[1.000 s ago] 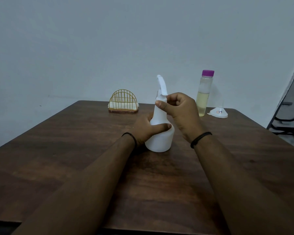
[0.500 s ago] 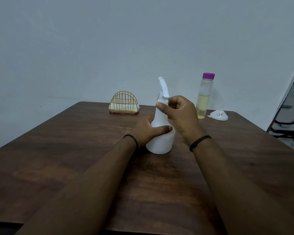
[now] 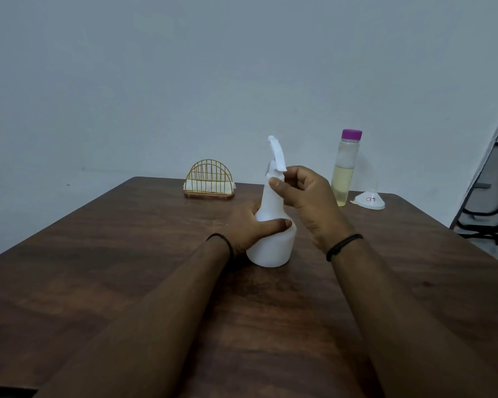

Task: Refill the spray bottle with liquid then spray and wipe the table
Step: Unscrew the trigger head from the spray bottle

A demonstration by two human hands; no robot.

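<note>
A white spray bottle (image 3: 272, 242) stands upright in the middle of the brown wooden table (image 3: 127, 268). My left hand (image 3: 247, 225) grips its body, thumb laid across the front. My right hand (image 3: 305, 193) pinches the neck collar just under the white trigger head (image 3: 276, 153), fingers curled round it. A clear bottle with a purple cap (image 3: 344, 170), about half full of yellowish liquid, stands at the back right. A white funnel (image 3: 368, 200) lies mouth-down beside it.
A gold wire napkin holder (image 3: 209, 180) with white napkins sits at the table's far edge, left of the spray bottle. A dark metal frame (image 3: 489, 196) stands off the table's right side. A plain wall is behind.
Both hands stay on the spray bottle. My right hand has shifted slightly round the collar; the trigger head looks barely turned. The camera view has dipped a little.
</note>
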